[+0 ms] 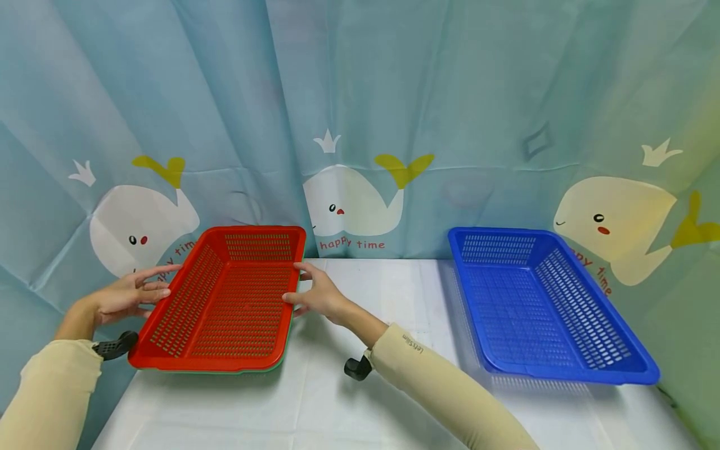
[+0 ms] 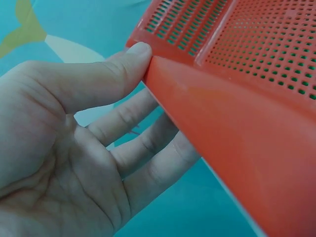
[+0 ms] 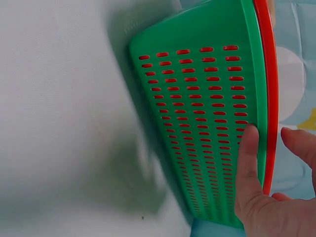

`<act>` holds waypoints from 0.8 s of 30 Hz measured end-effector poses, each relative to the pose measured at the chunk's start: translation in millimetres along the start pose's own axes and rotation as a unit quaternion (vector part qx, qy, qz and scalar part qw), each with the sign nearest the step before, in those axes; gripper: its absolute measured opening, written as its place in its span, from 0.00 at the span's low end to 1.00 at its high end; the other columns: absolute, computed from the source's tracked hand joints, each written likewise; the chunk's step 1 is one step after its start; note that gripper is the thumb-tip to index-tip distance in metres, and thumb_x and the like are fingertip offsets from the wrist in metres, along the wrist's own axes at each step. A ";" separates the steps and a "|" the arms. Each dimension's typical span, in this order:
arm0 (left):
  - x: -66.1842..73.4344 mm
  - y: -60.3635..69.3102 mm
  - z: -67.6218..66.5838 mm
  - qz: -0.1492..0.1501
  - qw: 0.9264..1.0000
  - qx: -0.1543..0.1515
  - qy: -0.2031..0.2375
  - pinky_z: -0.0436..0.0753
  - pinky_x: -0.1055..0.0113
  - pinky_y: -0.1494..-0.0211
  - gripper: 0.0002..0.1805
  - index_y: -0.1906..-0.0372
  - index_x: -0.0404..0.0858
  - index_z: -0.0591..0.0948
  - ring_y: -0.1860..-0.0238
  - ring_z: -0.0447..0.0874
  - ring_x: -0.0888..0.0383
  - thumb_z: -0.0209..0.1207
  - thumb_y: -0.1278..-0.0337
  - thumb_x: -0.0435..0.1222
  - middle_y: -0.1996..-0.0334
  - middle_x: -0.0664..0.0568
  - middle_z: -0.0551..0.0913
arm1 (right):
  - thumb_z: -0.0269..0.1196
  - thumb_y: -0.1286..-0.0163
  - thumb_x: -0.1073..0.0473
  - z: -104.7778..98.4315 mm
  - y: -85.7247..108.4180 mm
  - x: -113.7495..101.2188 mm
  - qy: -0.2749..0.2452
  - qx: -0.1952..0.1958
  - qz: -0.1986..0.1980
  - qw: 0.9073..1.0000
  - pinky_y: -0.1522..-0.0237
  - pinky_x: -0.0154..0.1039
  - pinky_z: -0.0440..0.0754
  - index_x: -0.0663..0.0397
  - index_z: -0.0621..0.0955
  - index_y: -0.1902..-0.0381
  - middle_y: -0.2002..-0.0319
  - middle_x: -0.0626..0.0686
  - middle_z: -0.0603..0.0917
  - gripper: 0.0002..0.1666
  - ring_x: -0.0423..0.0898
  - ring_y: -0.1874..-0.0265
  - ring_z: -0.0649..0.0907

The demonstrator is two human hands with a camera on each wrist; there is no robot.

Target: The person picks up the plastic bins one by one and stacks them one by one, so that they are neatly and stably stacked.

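A red basket point(image 1: 242, 312) sits nested in a green basket point(image 3: 197, 29), whose rim shows just below the red one. My left hand point(image 1: 126, 297) grips the left rim, its thumb point(image 2: 131, 61) on the red edge and its other fingers behind and below. On the opposite side my right hand point(image 1: 320, 294) holds the rims of both baskets. In the right wrist view one finger point(image 3: 248, 158) lies along the green outer wall, while another digit is on the red rim's side. Parts of the left fingers are hidden behind the basket.
A blue basket point(image 1: 523, 312) stands at the right of the white-covered table point(image 1: 337, 412), with a pale, see-through perforated basket point(image 1: 540, 384) beneath it. A light blue curtain point(image 1: 360, 81) with whale prints hangs behind the table.
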State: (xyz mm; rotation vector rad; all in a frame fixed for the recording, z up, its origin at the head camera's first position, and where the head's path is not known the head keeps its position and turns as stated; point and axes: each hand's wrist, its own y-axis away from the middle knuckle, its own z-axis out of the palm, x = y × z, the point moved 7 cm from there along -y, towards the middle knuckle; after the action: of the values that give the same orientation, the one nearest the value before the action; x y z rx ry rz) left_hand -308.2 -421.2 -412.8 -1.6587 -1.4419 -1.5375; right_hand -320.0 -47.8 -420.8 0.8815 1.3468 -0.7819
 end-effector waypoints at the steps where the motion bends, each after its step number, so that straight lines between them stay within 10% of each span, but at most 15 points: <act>1: -0.5 0.0 -0.2 0.001 1.000 0.001 -0.001 0.87 0.45 0.47 0.37 0.17 0.48 0.50 0.47 0.86 0.52 0.52 0.21 0.35 0.43 0.58 0.79 | 0.71 0.36 0.71 0.2 -0.2 0.7 0.003 0.001 0.001 1.000 0.59 0.58 0.88 0.56 0.64 0.22 0.33 0.63 0.68 0.47 0.57 0.69 0.89; 15: 1.5 -0.1 -0.8 0.003 1.000 0.001 0.006 0.87 0.44 0.48 0.35 0.18 0.51 0.54 0.48 0.86 0.50 0.52 0.21 0.34 0.44 0.55 0.80 | 0.72 0.36 0.71 -0.4 0.9 -0.3 0.027 0.010 0.002 1.000 0.55 0.60 0.87 0.56 0.63 0.21 0.31 0.62 0.66 0.49 0.54 0.74 0.89; 24: 4.4 1.8 2.1 -0.005 1.000 0.009 -0.009 0.87 0.45 0.49 0.38 0.17 0.47 0.52 0.48 0.85 0.49 0.55 0.22 0.35 0.40 0.47 0.74 | 0.73 0.36 0.70 -0.7 3.9 -1.2 0.053 0.011 0.003 0.999 0.64 0.43 0.90 0.56 0.64 0.22 0.33 0.61 0.69 0.48 0.52 0.76 0.88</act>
State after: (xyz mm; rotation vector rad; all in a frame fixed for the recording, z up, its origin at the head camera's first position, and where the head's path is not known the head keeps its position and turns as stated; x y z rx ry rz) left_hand -306.4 -418.4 -408.8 -1.6621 -1.4705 -1.5147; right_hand -317.1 -45.4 -419.3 0.9545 1.4299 -0.7552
